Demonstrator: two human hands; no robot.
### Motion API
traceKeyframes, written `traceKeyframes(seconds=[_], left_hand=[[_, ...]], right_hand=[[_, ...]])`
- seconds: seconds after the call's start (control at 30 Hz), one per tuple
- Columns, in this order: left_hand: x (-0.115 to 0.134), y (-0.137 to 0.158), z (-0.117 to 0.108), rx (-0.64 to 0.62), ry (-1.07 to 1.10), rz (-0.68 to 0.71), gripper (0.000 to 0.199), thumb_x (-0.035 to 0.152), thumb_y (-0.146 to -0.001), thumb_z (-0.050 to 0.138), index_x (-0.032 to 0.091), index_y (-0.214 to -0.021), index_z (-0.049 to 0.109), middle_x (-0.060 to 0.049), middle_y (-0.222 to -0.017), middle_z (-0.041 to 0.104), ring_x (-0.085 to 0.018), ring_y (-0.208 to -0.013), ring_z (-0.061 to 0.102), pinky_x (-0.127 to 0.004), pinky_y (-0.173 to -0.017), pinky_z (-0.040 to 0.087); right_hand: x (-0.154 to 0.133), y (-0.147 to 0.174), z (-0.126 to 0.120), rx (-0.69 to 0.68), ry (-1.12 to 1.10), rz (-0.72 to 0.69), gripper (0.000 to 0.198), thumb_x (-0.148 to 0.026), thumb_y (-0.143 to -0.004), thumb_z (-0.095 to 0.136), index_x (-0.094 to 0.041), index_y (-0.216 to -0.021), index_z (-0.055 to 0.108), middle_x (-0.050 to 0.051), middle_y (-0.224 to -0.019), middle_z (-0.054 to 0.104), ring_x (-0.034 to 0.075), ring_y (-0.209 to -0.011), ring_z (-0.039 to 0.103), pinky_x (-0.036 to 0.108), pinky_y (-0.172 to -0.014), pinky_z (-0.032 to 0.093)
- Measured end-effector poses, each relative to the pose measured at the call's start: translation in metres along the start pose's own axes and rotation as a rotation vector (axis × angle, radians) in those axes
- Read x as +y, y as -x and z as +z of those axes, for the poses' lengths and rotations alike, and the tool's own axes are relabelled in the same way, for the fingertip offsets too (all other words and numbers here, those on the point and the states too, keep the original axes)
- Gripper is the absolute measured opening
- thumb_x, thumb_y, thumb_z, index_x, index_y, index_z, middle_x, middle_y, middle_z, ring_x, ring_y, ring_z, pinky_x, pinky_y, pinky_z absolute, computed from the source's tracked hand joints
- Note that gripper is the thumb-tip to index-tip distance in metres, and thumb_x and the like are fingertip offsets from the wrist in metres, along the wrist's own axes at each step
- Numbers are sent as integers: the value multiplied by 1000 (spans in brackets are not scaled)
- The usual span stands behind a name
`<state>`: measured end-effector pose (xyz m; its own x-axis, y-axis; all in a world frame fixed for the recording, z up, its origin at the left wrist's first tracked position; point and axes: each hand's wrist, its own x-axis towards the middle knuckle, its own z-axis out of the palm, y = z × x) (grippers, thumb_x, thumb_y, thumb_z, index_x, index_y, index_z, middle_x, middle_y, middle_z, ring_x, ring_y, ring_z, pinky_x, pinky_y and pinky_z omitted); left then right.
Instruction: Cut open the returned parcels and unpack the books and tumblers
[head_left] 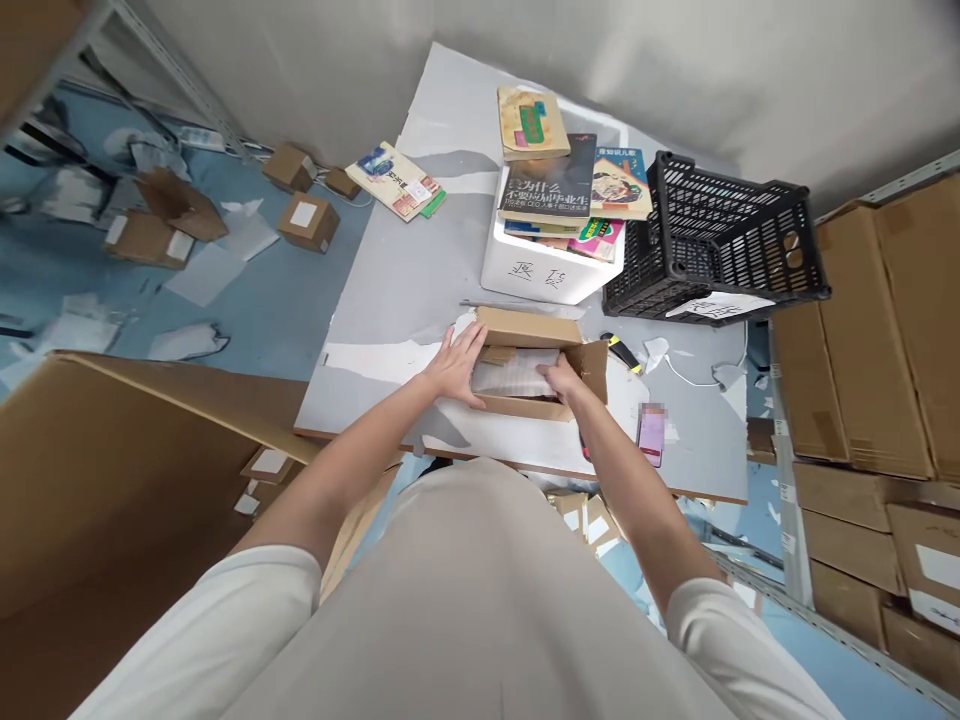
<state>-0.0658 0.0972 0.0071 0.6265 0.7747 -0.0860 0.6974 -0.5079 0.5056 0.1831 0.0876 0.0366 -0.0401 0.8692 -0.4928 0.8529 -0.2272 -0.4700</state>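
At the near edge of the table (352, 300): one phone (651, 445), screen lit lilac, lying to the right of the person's right forearm.

Just beyond: one cardboard box (529, 324), long and low, open at the top. Contents: one parcel (506, 376) in pale, cloudy wrapping, lying lengthwise inside; what it encloses cannot be made out.

Left hand (456, 366): palm down, fingers spread over the box's left end. Right hand (559, 378): reaching in at the right end, fingers at the parcel; partly hidden, so whether it pinches or merely touches cannot be told.

Handling, by judgement: box light and fairly stiff, its flaps bendable, best steadied by the end walls. Parcel soft-skinned, perhaps slippery, possibly fragile; weight uncertain. Best hold: both short ends, supported from beneath, without tugging the loose wrapping.

To the right, behind the box: one black-and-yellow cutter (622, 353).

Farther back: one white tub (551, 266), hand-lettered, heaped with books (551, 180); beside it, one black plastic crate (720, 225), slatted. Along the far side: one grey wall (322, 75).
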Motion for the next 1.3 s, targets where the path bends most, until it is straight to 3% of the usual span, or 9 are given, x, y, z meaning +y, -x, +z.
traceKeyframes(seconds=[0.13, 0.3, 0.43, 0.57, 0.7, 0.9, 1.03, 1.13, 1.3], left_hand=[[-2, 1, 1, 2, -3, -9, 151, 73, -43, 73, 5, -150, -9, -30, -156, 9, -43, -145, 9, -60, -114, -1], [11, 6, -15, 36, 18, -12, 160, 78, -36, 74, 7, -150, -15, -33, -155, 3, -50, -143, -1, -70, -109, 1], [41, 24, -56, 381, 111, -47, 155, 78, -44, 72, 8, -149, -19, -30, -156, -6, -46, -144, -4, -67, -111, 10], [54, 49, -92, 582, 274, 38, 91, 64, -74, 61, 19, -147, 32, -17, -147, 43, -31, -137, 40, -47, -110, 36], [44, 73, -94, 752, 549, -175, 46, 56, -84, 53, 17, -102, 66, -11, -99, 72, -26, -99, 67, -41, -88, 53], [32, 103, -75, 866, 1008, -382, 58, 64, -78, 58, 17, -110, 59, -11, -106, 71, -23, -96, 68, -38, -84, 54], [26, 118, -79, 803, 1032, -356, 62, 66, -73, 63, 16, -110, 61, -12, -104, 70, -24, -99, 66, -34, -83, 53], [24, 128, -95, 732, 918, -322, 63, 67, -70, 65, 13, -103, 65, -12, -99, 71, -26, -101, 65, -34, -86, 51], [15, 138, -124, 630, 754, -291, 51, 60, -69, 68, 15, -94, 68, -8, -91, 72, -25, -89, 66, -32, -79, 51]], right_hand=[[-7, 39, -39, 14, -665, 262, 79, -28, -83, 54, -21, -153, 17, 7, -96, 68, 11, -50, 57, 23, -42, 48], [-17, 104, -97, 73, -1145, 165, 40, -26, -77, 60, -18, -115, 65, -2, -64, 60, 6, -33, 43, 18, -25, 33], [-36, 132, -125, 42, -1205, 98, 22, -26, -77, 61, -17, -96, 69, -2, -58, 59, 5, -30, 42, 15, -22, 30], [-66, 125, -126, -170, -1199, 39, 26, -28, -79, 60, -16, -101, 67, -3, -53, 55, 5, -29, 38, 15, -23, 24], [-87, 107, -107, -369, -1126, -54, 41, -50, -85, 53, -16, -108, 63, -4, -53, 51, 6, -36, 36, 16, -30, 29], [-94, 93, -72, 427, -667, -478, 37, -43, -83, 62, -23, -114, 63, -1, -74, 57, 11, -59, 50, 24, -52, 47], [-110, 89, -68, 612, -552, -733, 26, -33, -91, 48, -25, -104, 70, 6, -100, 64, 16, -79, 60, 34, -73, 53], [-123, 84, -79, 496, -471, -796, 26, -31, -92, 48, -25, -103, 71, 6, -102, 68, 19, -92, 62, 38, -86, 50], [-129, 75, -91, -155, -548, -702, 36, -42, -86, 58, -22, -114, 67, 6, -103, 70, 18, -92, 63, 35, -81, 51]])
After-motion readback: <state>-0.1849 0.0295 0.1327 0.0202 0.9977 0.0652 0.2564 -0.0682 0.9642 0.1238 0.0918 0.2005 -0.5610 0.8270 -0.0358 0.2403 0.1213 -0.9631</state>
